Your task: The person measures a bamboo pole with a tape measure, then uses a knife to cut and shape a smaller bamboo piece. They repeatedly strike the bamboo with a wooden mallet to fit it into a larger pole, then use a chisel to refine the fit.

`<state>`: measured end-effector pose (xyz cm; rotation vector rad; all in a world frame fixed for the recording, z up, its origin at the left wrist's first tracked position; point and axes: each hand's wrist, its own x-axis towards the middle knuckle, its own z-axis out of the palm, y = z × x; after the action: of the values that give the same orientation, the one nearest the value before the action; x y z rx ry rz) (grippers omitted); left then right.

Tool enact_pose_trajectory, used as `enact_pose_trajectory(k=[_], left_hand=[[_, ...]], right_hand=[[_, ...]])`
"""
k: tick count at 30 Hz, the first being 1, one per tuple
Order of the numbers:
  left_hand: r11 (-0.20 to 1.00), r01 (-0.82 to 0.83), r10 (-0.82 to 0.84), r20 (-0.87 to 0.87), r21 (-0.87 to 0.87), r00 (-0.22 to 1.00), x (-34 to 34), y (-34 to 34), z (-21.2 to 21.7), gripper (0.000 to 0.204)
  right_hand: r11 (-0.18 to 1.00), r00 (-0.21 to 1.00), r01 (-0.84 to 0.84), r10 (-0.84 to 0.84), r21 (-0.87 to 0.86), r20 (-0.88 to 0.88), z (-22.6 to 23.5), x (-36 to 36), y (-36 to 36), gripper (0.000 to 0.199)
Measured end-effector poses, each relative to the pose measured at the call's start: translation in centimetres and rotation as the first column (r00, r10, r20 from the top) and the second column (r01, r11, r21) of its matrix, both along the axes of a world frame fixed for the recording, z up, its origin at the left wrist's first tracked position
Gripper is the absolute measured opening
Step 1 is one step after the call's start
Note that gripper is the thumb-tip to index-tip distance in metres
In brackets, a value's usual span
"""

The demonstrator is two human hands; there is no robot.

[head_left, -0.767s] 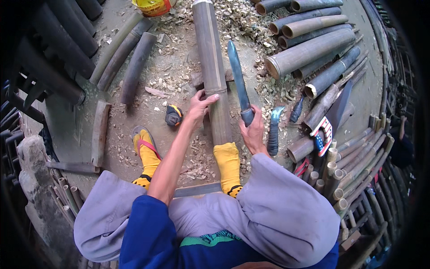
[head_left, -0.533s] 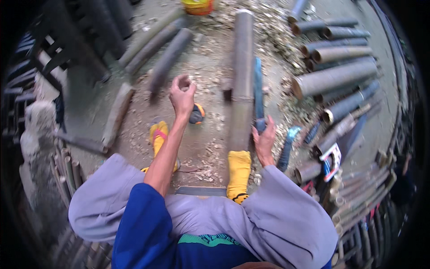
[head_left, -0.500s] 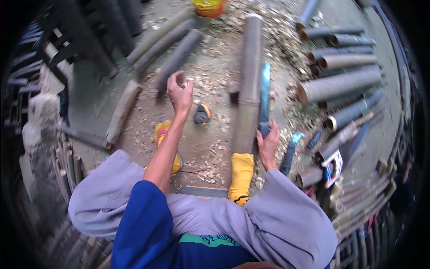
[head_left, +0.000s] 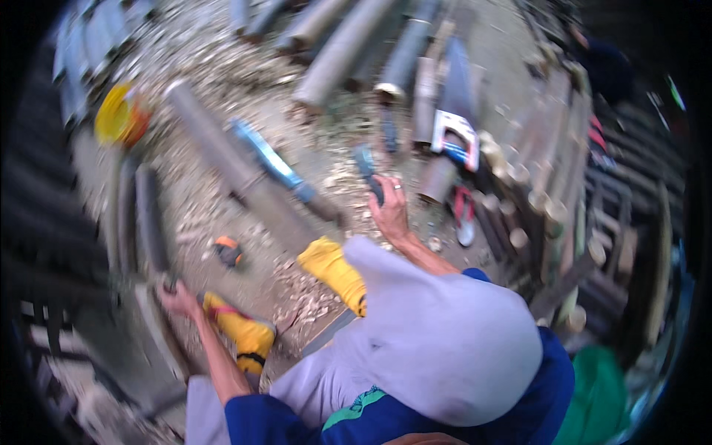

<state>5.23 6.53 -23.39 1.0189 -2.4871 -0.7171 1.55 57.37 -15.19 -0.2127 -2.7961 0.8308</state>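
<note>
My right hand [head_left: 391, 210] is closed on the dark handle of a short tool with a bluish, shiny curved blade [head_left: 363, 156], just above the ground. At the left, my left hand [head_left: 178, 298] has its fingers curled at the near end of a grey bamboo pole [head_left: 150, 211]; blur softens the grip. Between my hands a long bamboo pole [head_left: 248, 178] lies slantwise, its near end at my right foot in a yellow sock [head_left: 332, 271]. Beside that pole rests a machete [head_left: 273, 163] with a shiny blue blade. A black and orange tape measure [head_left: 228, 251] lies nearer my left foot.
Wood chips [head_left: 297, 297] litter the ground. A yellow and red bucket [head_left: 122, 115] stands at the far left. Thick bamboo poles [head_left: 345, 55] lie ahead, with a hand saw [head_left: 456, 96] to the right. Stacked bamboo [head_left: 545, 178] lines the right side.
The view has swung to the right. My right hand has left the machete and taken hold of the short curved tool. My left hand has come to the pole's near end.
</note>
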Motion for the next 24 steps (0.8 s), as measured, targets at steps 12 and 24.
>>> enact_pose_trajectory(k=[12,24], left_hand=[[0.876,0.373,-0.29,-0.286,0.304,0.913,-3.1,15.8,6.5,0.03],[0.605,0.347,-0.6,0.123,0.717,0.79,-5.3,33.7,8.8,0.076]], right_hand=[[0.901,0.919,0.393,-0.389,0.186,-0.062,-0.5,4.8,8.3,0.051],[0.846,0.922,0.206,-0.336,0.492,0.192,-2.8,-12.9,15.8,0.077]])
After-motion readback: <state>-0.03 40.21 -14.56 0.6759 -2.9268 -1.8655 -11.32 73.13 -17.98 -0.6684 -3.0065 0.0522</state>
